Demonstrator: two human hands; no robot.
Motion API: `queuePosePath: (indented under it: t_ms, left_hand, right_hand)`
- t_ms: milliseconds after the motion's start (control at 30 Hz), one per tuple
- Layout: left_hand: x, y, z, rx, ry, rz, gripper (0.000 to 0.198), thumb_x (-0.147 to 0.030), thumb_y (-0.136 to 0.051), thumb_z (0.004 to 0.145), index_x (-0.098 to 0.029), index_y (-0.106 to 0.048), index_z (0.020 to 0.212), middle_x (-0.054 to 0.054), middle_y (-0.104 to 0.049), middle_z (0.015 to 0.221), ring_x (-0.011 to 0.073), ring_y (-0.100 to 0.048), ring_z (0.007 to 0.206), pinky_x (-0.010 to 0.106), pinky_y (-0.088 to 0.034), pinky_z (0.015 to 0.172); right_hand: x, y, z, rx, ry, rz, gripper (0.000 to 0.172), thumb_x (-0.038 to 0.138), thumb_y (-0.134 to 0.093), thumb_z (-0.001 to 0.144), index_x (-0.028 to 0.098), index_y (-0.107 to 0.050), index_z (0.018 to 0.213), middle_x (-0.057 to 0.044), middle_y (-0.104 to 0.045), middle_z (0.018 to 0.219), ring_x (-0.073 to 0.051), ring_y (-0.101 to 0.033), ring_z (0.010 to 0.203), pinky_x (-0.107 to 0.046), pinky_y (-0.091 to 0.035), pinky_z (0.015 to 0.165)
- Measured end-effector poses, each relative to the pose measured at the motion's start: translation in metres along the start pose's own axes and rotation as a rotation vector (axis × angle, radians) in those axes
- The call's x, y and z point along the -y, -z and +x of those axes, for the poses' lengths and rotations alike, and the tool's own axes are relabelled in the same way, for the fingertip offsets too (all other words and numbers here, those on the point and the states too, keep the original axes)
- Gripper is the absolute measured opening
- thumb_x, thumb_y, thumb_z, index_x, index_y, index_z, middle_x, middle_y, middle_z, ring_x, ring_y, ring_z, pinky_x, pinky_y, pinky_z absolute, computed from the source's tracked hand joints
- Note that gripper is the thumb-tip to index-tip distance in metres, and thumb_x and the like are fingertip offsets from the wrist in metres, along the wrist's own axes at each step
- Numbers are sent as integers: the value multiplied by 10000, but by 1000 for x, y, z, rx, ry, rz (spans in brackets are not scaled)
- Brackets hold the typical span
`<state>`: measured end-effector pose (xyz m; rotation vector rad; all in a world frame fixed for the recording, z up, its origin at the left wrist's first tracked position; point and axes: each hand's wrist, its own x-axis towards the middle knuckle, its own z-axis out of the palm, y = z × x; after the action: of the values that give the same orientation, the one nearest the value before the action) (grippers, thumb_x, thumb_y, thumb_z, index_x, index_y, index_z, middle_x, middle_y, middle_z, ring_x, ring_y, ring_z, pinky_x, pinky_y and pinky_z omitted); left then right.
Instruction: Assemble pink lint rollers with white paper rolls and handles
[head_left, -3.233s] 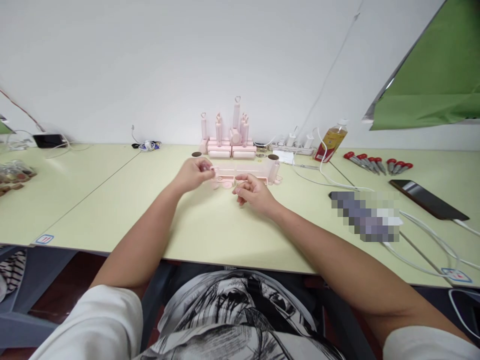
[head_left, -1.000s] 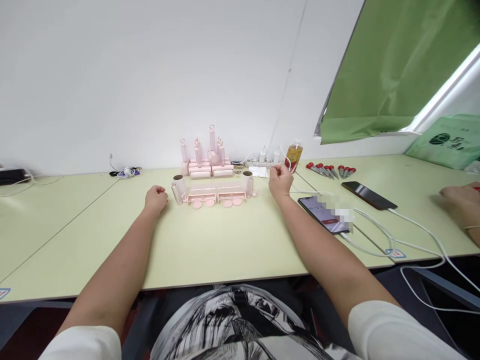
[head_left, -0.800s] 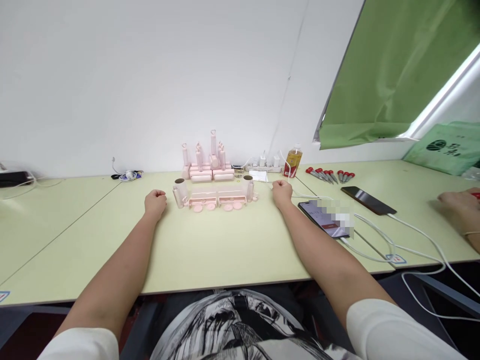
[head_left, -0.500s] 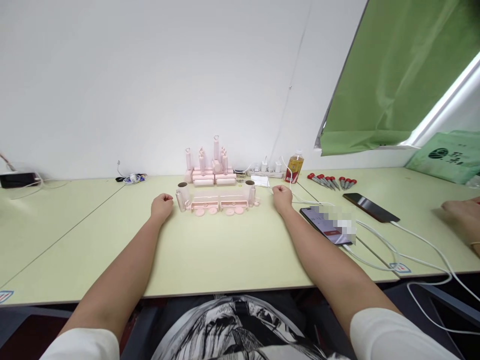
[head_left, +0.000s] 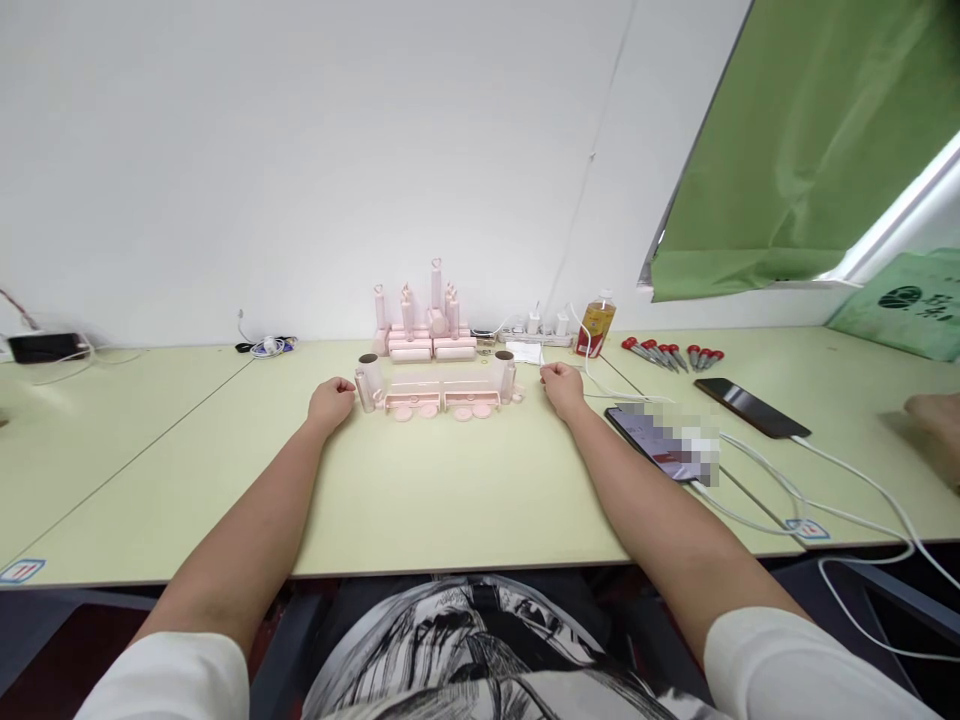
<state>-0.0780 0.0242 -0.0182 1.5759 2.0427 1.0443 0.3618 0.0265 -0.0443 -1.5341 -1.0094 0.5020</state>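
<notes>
My left hand [head_left: 331, 404] rests on the table with its fingers curled in, just left of a clear cylinder [head_left: 364, 390]. On the other side, my right hand [head_left: 562, 388] lies curled on the tabletop, and no object shows in it. Between the hands stand pale pink plastic parts: two open-fronted housings [head_left: 412, 401] [head_left: 472, 400], several flat round discs [head_left: 403, 414] in front of them, and translucent tubes with dark tops [head_left: 368, 372] [head_left: 504, 370]. Behind these, upright pink cylinders with ring tops [head_left: 436, 285] rise among long pink rollers [head_left: 412, 354].
Right of my right hand lie a lit phone [head_left: 652, 445], a dark phone [head_left: 752, 407] and white cables. Red-handled tools [head_left: 652, 352], a drink bottle [head_left: 595, 325] and a power strip [head_left: 536, 337] sit farther back. Another person's hand [head_left: 937, 430] is at the right edge.
Both my hands have shifted slightly inward, closer to the pink parts, and stay curled. The view has tilted down a little. The other person's hand at the right is blurred.
</notes>
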Motion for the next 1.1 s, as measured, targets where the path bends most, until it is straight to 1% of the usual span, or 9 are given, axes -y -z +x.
queuePosePath:
  t_ms: [267, 600, 767, 1100]
  left_hand:
    - [6, -2, 5, 1, -12, 19, 187, -140, -574, 640, -203, -648, 801, 21, -681, 786, 183, -582, 680, 276, -385, 587]
    - [-2, 3, -1, -2, -6, 12, 153, -141, -584, 635, -202, -646, 761, 9, -661, 730, 174, -554, 638, 273, -372, 571]
    - [-1, 3, 0, 0, 5, 14, 179, -149, -585, 622, -204, -656, 777, 4, -647, 702, 169, -532, 599, 277, -366, 554]
    - [-2, 5, 0, 11, 4, 13, 169, -174, -575, 613, -208, -643, 764, 11, -632, 696, 178, -535, 606, 282, -368, 550]
  right_hand:
    - [-3, -2, 2, 7, 1, -13, 159, 331, -568, 679, 189, -621, 726, 2, -633, 657, -142, -514, 574, -264, -387, 565]
    - [-3, -4, 3, 30, 17, -48, 164, 294, -524, 674, 193, -635, 739, -3, -666, 686, -147, -535, 595, -262, -393, 577]
    - [-2, -3, 2, 42, 18, -64, 160, 292, -521, 678, 195, -633, 739, -7, -664, 697, -147, -532, 595, -262, -394, 571]
    - [2, -3, -2, 63, 8, -52, 152, 288, -524, 671, 197, -629, 731, -8, -670, 715, -144, -534, 602, -266, -407, 593]
